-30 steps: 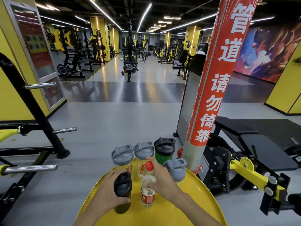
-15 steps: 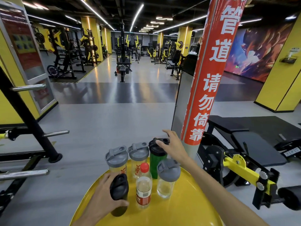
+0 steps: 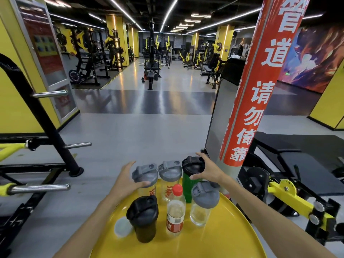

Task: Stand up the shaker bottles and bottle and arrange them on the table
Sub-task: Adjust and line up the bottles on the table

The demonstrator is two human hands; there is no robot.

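Several containers stand upright on a round yellow table (image 3: pixel 223 237). In the back row are a clear grey-lidded shaker (image 3: pixel 146 180), a second clear grey-lidded shaker (image 3: pixel 169 178) and a green shaker with a black lid (image 3: pixel 191 175). In front stand a black shaker (image 3: pixel 143 219), a red-capped bottle with a red label (image 3: pixel 176 211) and a clear grey-lidded shaker (image 3: pixel 202 203). My left hand (image 3: pixel 128 178) curls around the lid of the back-left shaker. My right hand (image 3: pixel 208 170) grips the green shaker's black lid.
A small white disc (image 3: pixel 122 227) lies on the table left of the black shaker. A red-wrapped pillar (image 3: pixel 247 116) rises just behind the table on the right. A black rack (image 3: pixel 46 138) stands left, a yellow-and-black machine (image 3: pixel 290 196) right. Grey gym floor lies ahead.
My left hand let go of the black shaker and moved up to the back-left grey-lidded shaker. My right hand left the red-capped bottle and now holds the green shaker's lid.
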